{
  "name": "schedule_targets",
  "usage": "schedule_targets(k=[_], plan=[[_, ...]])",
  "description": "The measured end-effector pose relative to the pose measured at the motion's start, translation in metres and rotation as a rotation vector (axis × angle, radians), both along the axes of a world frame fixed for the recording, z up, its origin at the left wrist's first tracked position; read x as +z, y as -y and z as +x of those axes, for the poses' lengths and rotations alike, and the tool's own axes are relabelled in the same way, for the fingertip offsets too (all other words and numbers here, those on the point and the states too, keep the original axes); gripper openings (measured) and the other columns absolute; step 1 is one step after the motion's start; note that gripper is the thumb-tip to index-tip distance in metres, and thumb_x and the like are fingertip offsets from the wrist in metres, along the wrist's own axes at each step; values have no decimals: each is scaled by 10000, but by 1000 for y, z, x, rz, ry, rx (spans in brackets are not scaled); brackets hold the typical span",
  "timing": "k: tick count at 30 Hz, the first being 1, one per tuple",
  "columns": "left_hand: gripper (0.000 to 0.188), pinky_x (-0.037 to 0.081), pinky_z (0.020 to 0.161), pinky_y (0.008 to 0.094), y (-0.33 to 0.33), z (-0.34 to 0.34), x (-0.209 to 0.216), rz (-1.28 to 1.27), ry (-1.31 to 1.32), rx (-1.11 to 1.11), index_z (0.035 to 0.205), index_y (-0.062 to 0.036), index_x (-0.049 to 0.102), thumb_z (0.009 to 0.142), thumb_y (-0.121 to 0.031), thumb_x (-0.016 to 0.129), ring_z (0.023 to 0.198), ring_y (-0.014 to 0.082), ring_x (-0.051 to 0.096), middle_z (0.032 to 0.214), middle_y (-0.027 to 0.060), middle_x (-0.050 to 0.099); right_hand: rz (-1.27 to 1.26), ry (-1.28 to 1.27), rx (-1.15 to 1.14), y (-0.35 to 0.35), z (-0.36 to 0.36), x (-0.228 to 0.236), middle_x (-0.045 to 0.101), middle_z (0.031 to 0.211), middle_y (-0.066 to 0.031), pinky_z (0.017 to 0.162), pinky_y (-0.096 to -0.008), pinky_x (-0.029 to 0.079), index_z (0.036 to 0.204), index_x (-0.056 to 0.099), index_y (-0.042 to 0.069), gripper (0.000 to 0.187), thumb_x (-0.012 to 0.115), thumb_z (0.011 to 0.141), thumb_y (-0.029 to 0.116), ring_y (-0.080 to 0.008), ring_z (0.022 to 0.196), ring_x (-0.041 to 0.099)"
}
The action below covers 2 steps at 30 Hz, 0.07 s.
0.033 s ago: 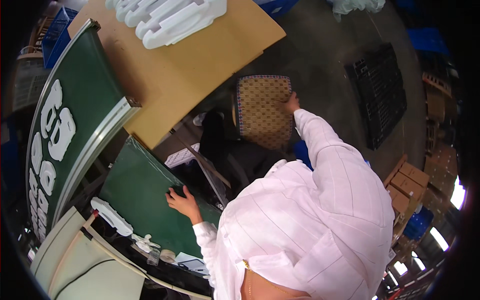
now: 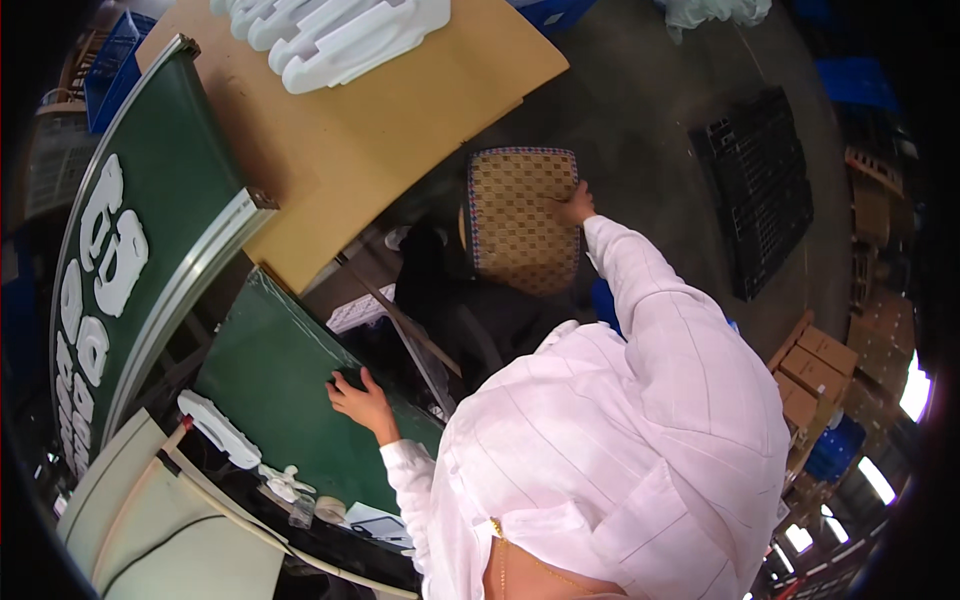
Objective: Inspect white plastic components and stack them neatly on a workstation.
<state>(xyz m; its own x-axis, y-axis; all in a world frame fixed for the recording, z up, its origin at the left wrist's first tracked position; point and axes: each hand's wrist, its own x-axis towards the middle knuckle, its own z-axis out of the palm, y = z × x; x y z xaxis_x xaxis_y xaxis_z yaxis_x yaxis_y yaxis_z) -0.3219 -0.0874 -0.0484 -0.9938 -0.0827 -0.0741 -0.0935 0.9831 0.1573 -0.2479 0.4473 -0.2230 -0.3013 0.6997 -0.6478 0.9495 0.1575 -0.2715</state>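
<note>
My left hand [image 2: 364, 406] rests on the green tabletop [image 2: 270, 350], fingers apart, with nothing in it. Out to the right, my right hand [image 2: 576, 206] is closed on the edge of a woven tan seat [image 2: 522, 215] with a patterned border. Its fingertips are partly hard to see against the weave. Near the left end of the green tabletop lie a long white moulded part [image 2: 218, 430] and a small crumpled white thing [image 2: 285, 484]. A roll of tape [image 2: 329, 509] sits beside a white sheet [image 2: 376, 524].
Left of me runs a green conveyor belt [image 2: 190, 140] carrying several white moulded parts [image 2: 122, 263], with a metal rail along its side. More white parts [image 2: 340, 40] stand on the tan board [image 2: 400, 110] ahead. A black pallet [image 2: 755, 190] and cardboard boxes [image 2: 815, 365] are at right.
The whole view has shifted very slightly. Both hands keep their places on the tabletop and the seat edge.
</note>
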Motion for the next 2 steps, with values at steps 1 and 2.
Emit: schedule_targets(k=[1, 2], plan=[[606, 351, 962, 528, 1, 1, -1, -5, 7, 15, 1297, -21, 468, 835, -355, 673, 1167, 433, 394, 1340, 266, 374, 6, -17, -29, 3, -4, 1, 330, 1379, -283, 1056, -491, 320, 1399, 181, 39, 1199, 819, 547, 591, -433, 1279, 352], [627, 346, 969, 532, 1, -3, -2, -7, 7, 29, 1307, -26, 461, 829, -369, 679, 1178, 427, 392, 1348, 259, 374, 13, -40, -59, 3, -9, 0, 336, 1367, -282, 1057, -508, 310, 1411, 184, 71, 1192, 822, 546, 588, -442, 1280, 338]])
